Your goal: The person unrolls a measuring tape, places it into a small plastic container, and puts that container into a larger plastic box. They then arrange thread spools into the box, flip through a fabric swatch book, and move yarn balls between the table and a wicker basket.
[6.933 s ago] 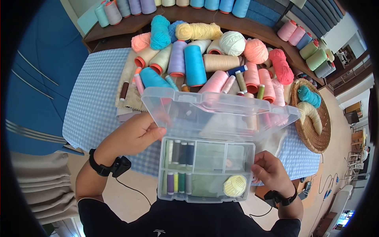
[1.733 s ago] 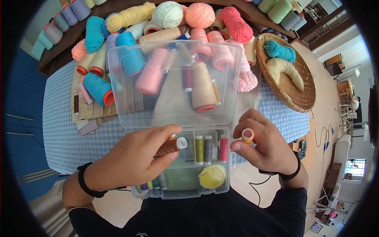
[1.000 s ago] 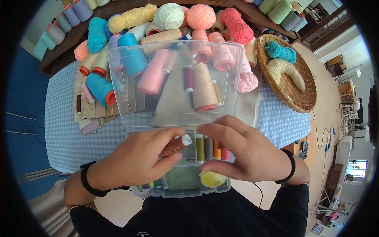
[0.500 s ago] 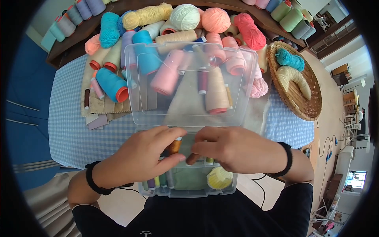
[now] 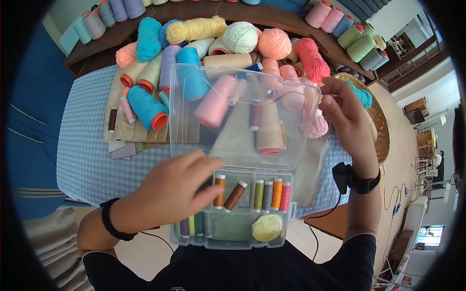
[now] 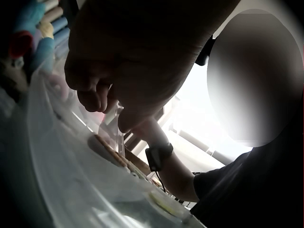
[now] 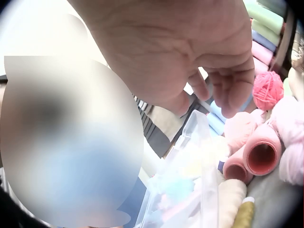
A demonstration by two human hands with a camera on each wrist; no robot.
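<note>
A clear plastic compartment box [image 5: 245, 242] stands with its lid [image 5: 187, 143] raised. My left hand [image 5: 170, 189] hovers over its left side, fingers loosely extended, holding nothing; it hides part of the upper left compartment. An orange-brown thread spool [image 5: 220, 191] stands in the upper row beside a tilted brown thread spool [image 5: 235, 196]. Farther right are olive [image 5: 258, 195], grey [image 5: 267, 196], orange [image 5: 276, 194] and pink [image 5: 285, 196] thread spools. My right hand [image 5: 349, 116] is at the lid's upper right corner, fingers loosely bent, with nothing held in the right wrist view.
Behind the lid lies a heap of yarn balls [image 5: 240, 37] and thread cones [image 5: 148, 109]. A wicker basket [image 5: 381, 131] stands at right, partly behind my right arm. Several thread spools and a round yellow item [image 5: 267, 228] fill the lower row. Blue checked cloth [image 5: 82, 140] covers the table.
Brown, orange-brown and orange thread spools, lately in my hands, now lie in the upper compartments. My right hand has moved from over the box up to the lid's right corner.
</note>
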